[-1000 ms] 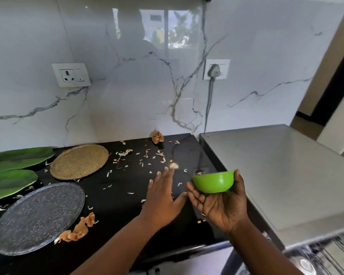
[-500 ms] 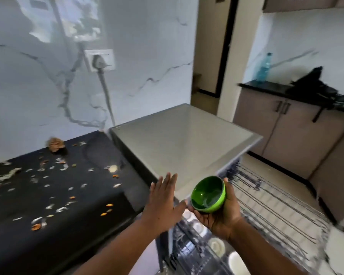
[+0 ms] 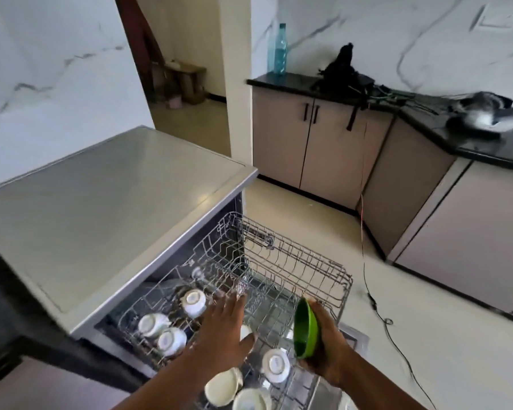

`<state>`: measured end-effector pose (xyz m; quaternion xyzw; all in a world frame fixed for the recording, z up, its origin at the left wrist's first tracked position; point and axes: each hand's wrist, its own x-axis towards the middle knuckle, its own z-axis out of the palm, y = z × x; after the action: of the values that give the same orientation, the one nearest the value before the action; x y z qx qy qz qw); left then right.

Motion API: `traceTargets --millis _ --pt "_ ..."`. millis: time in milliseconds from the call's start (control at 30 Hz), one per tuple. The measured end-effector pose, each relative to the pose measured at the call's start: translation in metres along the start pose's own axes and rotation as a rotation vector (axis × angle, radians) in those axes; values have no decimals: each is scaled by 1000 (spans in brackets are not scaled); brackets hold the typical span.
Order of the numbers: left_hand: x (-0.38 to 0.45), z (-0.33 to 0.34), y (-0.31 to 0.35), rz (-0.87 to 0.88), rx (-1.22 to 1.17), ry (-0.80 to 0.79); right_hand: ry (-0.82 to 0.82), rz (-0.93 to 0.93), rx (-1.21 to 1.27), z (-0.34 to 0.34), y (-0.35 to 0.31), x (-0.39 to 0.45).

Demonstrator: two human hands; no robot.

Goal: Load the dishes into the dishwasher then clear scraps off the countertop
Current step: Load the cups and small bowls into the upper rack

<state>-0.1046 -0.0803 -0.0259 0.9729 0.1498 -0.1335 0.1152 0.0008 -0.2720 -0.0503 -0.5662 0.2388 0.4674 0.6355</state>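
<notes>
You are partway through the loading, by the look of it. The dishwasher (image 3: 107,202) stands open in front of you with its wire upper rack (image 3: 293,273) pulled right out. Several white cups (image 3: 193,302) already sit upside down along the rack's left side, and more white cups and bowls (image 3: 275,365) lie nearer you, though whether those rest in the same rack or a lower one is hard to tell. The far right part of the rack holds nothing yet, so there is room for what you carry.

Your left hand (image 3: 222,329) is released, fingers straight and spread, hovering over the middle of the rack just beside the upturned cups; it grips nothing. Your right hand (image 3: 328,347) is grasping the green bowl (image 3: 305,329), palm cupped behind its base.

The green bowl is small, glossy and plastic-looking, a bright lime outside and darker inside. It is tipped on edge with its mouth facing left, held above the rack's front right corner and not yet touching the wires. It looks empty.

Still to do: seat this bowl, load any dishes left, then clear the scraps. The scrap-strewn desk is out of view here.
</notes>
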Motion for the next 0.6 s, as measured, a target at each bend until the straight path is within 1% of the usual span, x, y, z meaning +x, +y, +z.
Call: traceTargets --millis 67,167,233,400,500,600 --pt "10 6 1 -28 28 -4 47 -20 -60 -14 -7 10" --pt "23 20 -4 -52 0 -114 145 -55 -141 -24 -17 27" --pt "33 27 -10 -73 -7 -132 197 -77 -209 -25 -23 39" --pt "53 44 -24 -53 7 -222 359 -149 -381 -13 -34 81" --pt "70 48 -36 -36 28 -281 411 -186 -399 -2 -43 104" --pt "91 48 -55 -3 44 -288 456 -201 -444 7 -52 129"
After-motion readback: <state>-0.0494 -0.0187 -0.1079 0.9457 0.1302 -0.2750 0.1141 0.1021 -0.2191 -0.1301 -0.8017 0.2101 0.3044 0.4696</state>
